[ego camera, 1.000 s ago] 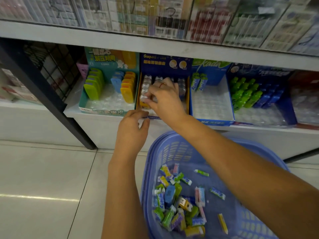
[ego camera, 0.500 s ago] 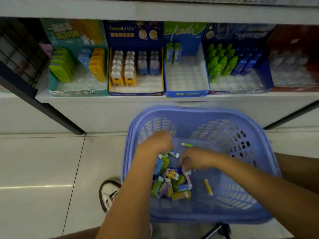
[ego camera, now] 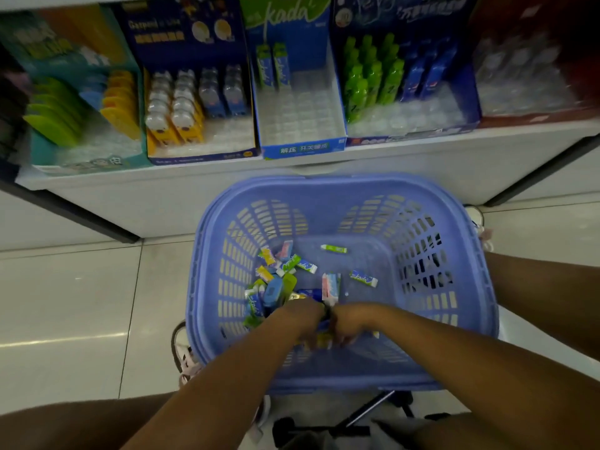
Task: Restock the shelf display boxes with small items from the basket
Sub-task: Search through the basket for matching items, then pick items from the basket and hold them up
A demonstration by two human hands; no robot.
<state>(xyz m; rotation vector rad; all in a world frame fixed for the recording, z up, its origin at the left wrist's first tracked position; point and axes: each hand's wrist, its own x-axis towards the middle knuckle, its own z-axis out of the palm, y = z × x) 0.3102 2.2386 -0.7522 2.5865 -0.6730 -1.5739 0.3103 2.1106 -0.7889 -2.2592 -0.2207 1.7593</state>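
1. Fingers of the left hand [ego camera: 302, 319] and right hand [ego camera: 355, 321] point down, blurred; I cannot tell whether they grip anything.
2. The small items [ego camera: 276, 287] lie just beyond the hands, inside the basket [ego camera: 341, 185].
3. Half a second ago the hands were apart; now they touch.

White shoe [ego camera: 188, 368] on tiled floor [ego camera: 65, 303]

lavender-blue slotted basket [ego camera: 480, 287]; green bottles [ego camera: 370, 82] (bright lime) in navy display box [ego camera: 467, 102]; white shelf [ego camera: 194, 190].

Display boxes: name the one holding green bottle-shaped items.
The dark blue box next right of the Kada box; only it holds green bottle shapes, beside blue packs.
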